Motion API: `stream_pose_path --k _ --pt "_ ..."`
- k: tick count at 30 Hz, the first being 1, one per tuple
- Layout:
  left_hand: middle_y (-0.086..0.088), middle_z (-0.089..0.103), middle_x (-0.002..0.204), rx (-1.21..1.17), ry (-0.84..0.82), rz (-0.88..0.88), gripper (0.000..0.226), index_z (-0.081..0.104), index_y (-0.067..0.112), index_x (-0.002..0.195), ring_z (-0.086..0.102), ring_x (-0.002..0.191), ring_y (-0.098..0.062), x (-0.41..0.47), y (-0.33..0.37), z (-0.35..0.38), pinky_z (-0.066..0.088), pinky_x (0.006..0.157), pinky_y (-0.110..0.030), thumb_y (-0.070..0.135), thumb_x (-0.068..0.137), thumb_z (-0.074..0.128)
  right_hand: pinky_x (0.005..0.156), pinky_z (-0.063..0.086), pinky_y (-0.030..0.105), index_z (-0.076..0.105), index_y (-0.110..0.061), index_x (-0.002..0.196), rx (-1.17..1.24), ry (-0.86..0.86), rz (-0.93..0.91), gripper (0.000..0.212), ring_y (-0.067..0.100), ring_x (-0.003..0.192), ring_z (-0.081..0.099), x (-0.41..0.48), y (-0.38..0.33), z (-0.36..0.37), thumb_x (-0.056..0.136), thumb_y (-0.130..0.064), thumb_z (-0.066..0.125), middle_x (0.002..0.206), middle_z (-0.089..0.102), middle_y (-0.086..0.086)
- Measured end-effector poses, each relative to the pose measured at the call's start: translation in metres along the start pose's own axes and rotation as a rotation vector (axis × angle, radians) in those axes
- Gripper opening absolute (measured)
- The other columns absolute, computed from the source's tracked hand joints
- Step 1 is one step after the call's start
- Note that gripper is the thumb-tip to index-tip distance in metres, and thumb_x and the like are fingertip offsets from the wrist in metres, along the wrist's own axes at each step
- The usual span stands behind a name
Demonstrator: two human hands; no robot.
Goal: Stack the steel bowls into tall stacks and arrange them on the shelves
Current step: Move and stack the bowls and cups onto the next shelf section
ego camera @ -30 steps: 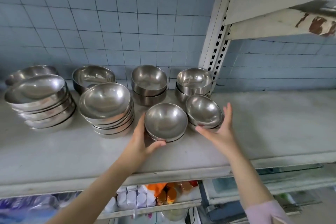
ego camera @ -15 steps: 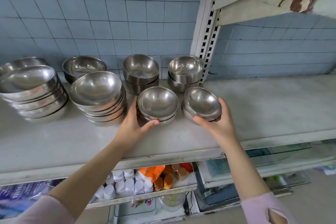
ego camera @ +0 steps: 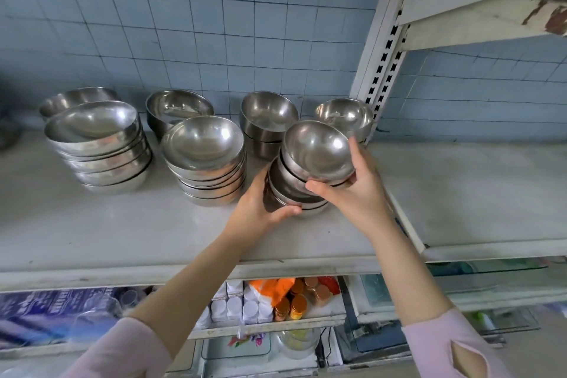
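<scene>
On the white shelf [ego camera: 122, 230] my right hand [ego camera: 352, 190] grips a small stack of steel bowls [ego camera: 319, 150] and holds it tilted on top of another small stack [ego camera: 288, 190]. My left hand [ego camera: 260, 205] clasps that lower stack from the left at its base. Left of them stand a medium stack [ego camera: 204, 159] and a wider stack [ego camera: 98, 144]. Behind are a single wide bowl [ego camera: 178, 107], a deep pair [ego camera: 267, 120] and a small stack [ego camera: 346, 115] by the upright.
A slotted white upright [ego camera: 383, 40] rises right behind the bowls, with an upper shelf [ego camera: 478, 18] overhead on the right. The shelf surface continues right of the upright [ego camera: 475, 187]. Below hang shelves with white bottles [ego camera: 236, 307] and copper-lidded jars [ego camera: 294, 301].
The right hand closed on the right small stack, lifted it and moved it left onto the stack held by the left hand. The camera has moved closer.
</scene>
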State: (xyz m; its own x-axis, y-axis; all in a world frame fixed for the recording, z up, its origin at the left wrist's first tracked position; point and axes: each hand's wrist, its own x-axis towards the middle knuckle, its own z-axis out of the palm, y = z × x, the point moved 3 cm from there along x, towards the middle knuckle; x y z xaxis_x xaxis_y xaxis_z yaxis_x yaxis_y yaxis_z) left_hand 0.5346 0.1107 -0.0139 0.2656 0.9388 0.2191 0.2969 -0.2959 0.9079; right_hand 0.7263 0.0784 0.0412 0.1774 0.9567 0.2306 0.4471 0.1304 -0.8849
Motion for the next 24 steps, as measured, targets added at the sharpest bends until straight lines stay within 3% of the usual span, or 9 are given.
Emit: stream_pose_path --k 3,7,11,16,19,24 --pt "0.016 0.053 0.135 -0.038 -0.013 -0.017 0.098 0.033 0.029 0.146 0.049 0.125 0.003 0.0 -0.004 0.0 0.041 0.106 -0.023 0.047 0.064 0.084 0.12 0.028 0.043 0.014 -0.036 0.156 -0.011 -0.021 0.027 0.129 0.004 0.147 0.022 -0.002 0.006 0.014 0.051 -0.065 0.083 0.161 0.021 -0.015" --pt "0.01 0.056 0.135 -0.049 -0.015 -0.019 0.099 0.035 0.025 0.145 0.052 0.125 -0.001 0.002 -0.005 -0.002 0.044 0.106 -0.032 0.049 0.062 0.084 0.12 0.029 0.043 0.011 -0.042 0.155 -0.015 -0.063 0.064 0.129 0.003 0.146 0.024 -0.002 0.013 0.022 0.051 -0.068 0.083 0.16 0.023 -0.017" --pt "0.005 0.058 0.133 -0.042 0.002 -0.032 0.101 0.038 0.023 0.143 0.054 0.124 -0.007 0.003 -0.007 -0.003 0.046 0.104 -0.037 0.051 0.058 0.086 0.122 0.024 0.041 0.01 -0.043 0.154 0.009 -0.13 0.109 0.134 0.001 0.147 0.02 0.0 0.013 0.021 0.046 -0.073 0.083 0.161 0.019 -0.019" --pt "0.002 0.056 0.136 -0.04 0.006 -0.057 0.109 0.036 0.02 0.144 0.052 0.126 -0.011 0.004 -0.013 -0.004 0.046 0.105 -0.04 0.061 0.054 0.082 0.123 0.02 0.037 0.008 -0.048 0.153 0.075 -0.241 0.134 0.127 -0.004 0.146 0.018 0.002 0.011 0.016 0.056 -0.053 0.089 0.161 0.015 -0.023" --pt "0.002 0.054 0.138 -0.036 -0.001 -0.062 0.111 0.035 0.019 0.145 0.049 0.129 -0.01 0.005 -0.015 -0.004 0.043 0.107 -0.04 0.064 0.054 0.081 0.123 0.018 0.038 0.007 -0.052 0.151 0.067 -0.282 0.142 0.126 -0.004 0.147 0.014 0.005 0.01 0.013 0.057 -0.051 0.09 0.161 0.012 -0.025" --pt "0.004 0.052 0.141 -0.034 -0.009 -0.083 0.106 0.034 0.017 0.145 0.046 0.131 -0.008 0.005 -0.016 -0.003 0.039 0.11 -0.036 0.052 0.059 0.085 0.123 0.018 0.034 0.003 -0.053 0.151 0.077 -0.336 0.129 0.127 -0.008 0.145 0.013 0.008 0.005 0.009 0.058 -0.044 0.088 0.156 0.009 -0.035"
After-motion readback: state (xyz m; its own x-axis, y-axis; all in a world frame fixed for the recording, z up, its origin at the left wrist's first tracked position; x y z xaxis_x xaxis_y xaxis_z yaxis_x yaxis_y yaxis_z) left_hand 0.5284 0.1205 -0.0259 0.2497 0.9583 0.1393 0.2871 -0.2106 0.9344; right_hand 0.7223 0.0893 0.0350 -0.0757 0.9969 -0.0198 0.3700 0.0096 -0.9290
